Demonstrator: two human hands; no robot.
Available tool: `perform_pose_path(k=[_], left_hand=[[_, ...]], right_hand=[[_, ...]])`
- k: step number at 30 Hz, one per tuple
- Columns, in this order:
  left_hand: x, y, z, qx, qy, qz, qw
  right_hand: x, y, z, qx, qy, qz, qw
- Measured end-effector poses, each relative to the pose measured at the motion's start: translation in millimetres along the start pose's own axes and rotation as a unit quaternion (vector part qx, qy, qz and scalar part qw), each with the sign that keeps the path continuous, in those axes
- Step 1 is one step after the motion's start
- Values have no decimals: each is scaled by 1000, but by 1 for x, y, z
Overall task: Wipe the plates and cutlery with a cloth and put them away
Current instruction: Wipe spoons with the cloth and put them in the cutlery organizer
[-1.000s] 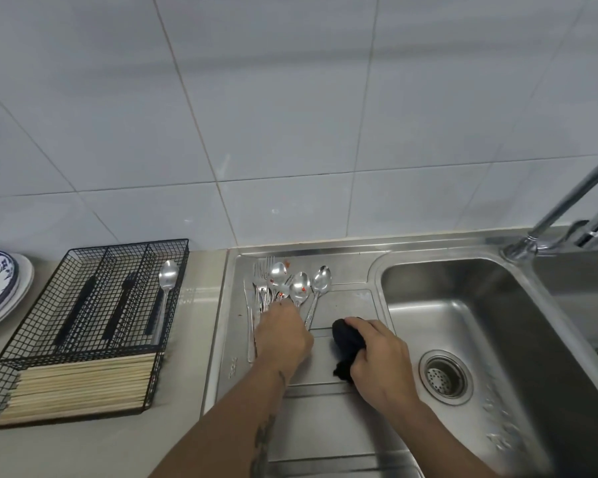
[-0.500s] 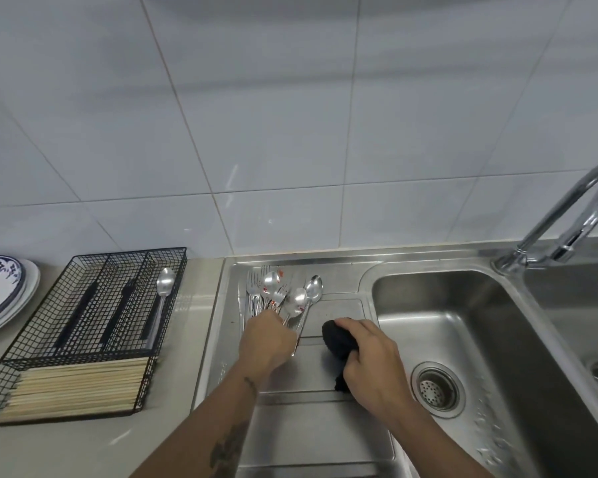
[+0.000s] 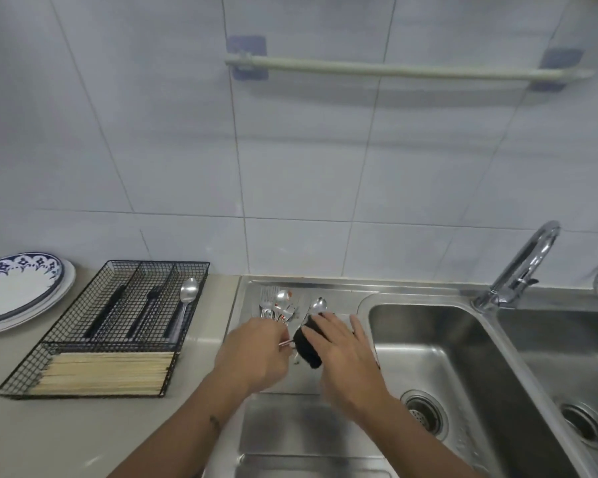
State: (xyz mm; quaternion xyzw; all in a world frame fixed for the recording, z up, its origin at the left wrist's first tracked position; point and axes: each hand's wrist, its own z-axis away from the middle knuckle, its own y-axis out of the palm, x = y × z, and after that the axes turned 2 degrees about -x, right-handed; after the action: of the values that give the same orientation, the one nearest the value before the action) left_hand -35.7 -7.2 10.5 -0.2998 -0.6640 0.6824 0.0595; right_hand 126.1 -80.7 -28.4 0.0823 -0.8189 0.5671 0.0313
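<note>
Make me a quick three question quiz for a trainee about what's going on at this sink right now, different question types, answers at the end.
1. True or false: the right hand holds the black cloth.
2. Which compartment of the black wire-mesh cutlery tray holds the lone put-away steel spoon? A) the one nearest the sink B) the one nearest the plates C) the chopstick section
3. Fill in: the unwiped steel spoons and forks lie on the sink's ______.

Key:
1. True; the cloth is against the steel spoon whose handle the left hand pinches.
2. A
3. Stainless steel draining board, left of the basin.
</note>
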Motion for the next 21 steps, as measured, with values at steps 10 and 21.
perform_pose_path(k=[10,21], left_hand=[[-4,-15,23,-51,86,-4,995],[-2,-24,30,5,64,65,996]], right_hand=[[15,-34,11,7,13,-5,1000],[31,-65,28,-158,151,-105,970]])
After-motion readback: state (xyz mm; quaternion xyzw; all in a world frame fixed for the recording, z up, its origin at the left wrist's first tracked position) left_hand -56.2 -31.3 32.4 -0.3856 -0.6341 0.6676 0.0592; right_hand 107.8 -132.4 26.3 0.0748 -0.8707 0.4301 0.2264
